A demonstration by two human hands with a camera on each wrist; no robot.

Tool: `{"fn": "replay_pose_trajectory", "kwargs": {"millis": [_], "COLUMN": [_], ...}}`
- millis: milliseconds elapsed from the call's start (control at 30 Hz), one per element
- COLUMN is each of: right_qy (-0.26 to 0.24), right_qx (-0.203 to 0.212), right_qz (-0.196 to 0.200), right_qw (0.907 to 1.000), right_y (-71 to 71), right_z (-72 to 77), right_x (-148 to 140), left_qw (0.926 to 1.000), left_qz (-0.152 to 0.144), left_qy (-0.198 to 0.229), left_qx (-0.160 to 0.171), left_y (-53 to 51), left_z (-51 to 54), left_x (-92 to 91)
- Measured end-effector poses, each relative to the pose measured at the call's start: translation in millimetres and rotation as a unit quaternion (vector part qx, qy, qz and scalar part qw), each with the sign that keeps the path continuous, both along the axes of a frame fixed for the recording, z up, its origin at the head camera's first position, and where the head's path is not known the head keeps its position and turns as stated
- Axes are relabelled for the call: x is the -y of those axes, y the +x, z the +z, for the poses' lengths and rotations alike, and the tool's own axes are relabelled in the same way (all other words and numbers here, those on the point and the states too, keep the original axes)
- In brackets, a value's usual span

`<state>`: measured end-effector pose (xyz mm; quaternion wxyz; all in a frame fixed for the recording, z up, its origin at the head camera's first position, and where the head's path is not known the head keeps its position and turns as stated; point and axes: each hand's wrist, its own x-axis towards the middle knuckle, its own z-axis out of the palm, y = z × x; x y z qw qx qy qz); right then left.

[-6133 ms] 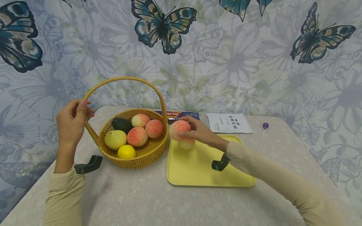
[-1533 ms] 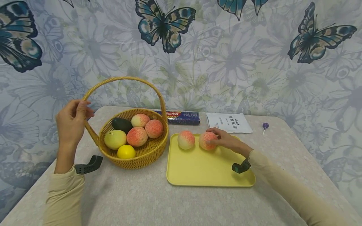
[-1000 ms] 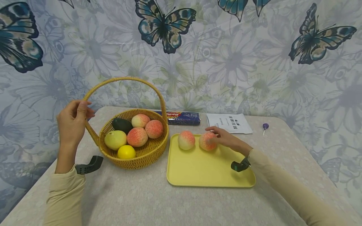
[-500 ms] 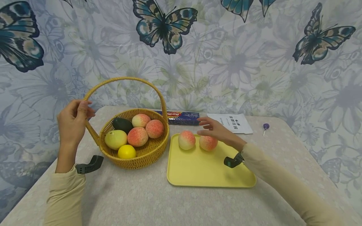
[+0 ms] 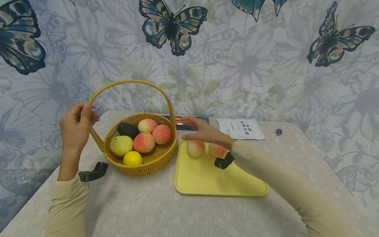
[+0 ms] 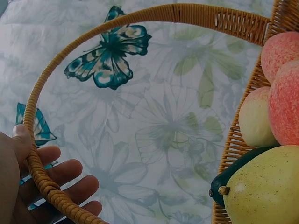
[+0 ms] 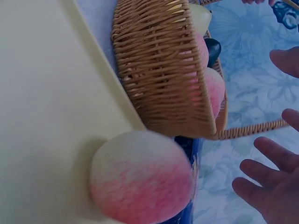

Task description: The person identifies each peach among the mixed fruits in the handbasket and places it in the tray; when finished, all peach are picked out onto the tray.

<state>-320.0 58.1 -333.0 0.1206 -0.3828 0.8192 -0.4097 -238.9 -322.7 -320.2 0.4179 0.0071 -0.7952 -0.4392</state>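
Observation:
My left hand point(image 5: 75, 128) holds the left side of the handle of a wicker basket point(image 5: 157, 168); the left wrist view shows thumb and fingers around the handle point(image 6: 38, 171). Inside the basket lie several fruits: peaches point(image 5: 144, 143), a dark green avocado point(image 5: 128, 130), a yellow-green round fruit point(image 5: 121, 145) and a yellow lemon point(image 5: 132, 158). My right hand point(image 5: 204, 130) is in the air with spread fingers, holding nothing, between basket and tray. Below it, two peaches sit on the yellow tray point(image 5: 213, 181): one at the left point(image 5: 195, 148), the other point(image 5: 217, 150) partly behind the wrist.
Behind the tray lie a blue Barilla package point(image 5: 204, 120), partly covered by my right hand, and a white printed pouch point(image 5: 241, 128). A purple lollipop point(image 5: 278, 132) lies at the right. The patterned backdrop rises behind the table point(image 5: 142, 207).
My right hand carried a peach from near the basket's right side onto the tray, let go of it, then rose and moved left towards the basket. My left hand stayed on the handle.

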Motion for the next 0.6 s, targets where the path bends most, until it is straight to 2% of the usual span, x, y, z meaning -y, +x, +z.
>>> {"fn": "replay_pose_trajectory", "kwargs": {"millis": [167,333,600], "right_qy": [0.034,0.072,0.133], "right_qx": [-0.032,-0.058,-0.098], "right_qz": [0.058,0.085,0.12], "right_qw": [0.9972,0.992,0.979], "right_y": [6.9,9.2,1.3], "right_z": [12.5,20.3,25.0], "right_x": [22.3,41.3,63.2], "left_qw": [1.0,1.0,0.9999], "left_qz": [0.007,0.006,0.01], "left_qy": [0.0,0.001,-0.007], "left_qx": [-0.002,-0.007,-0.008], "left_y": [10.2,14.3,18.5], "left_z": [-1.4,-1.6,-2.9], "left_x": [-5.0,-6.7,-7.3]}}
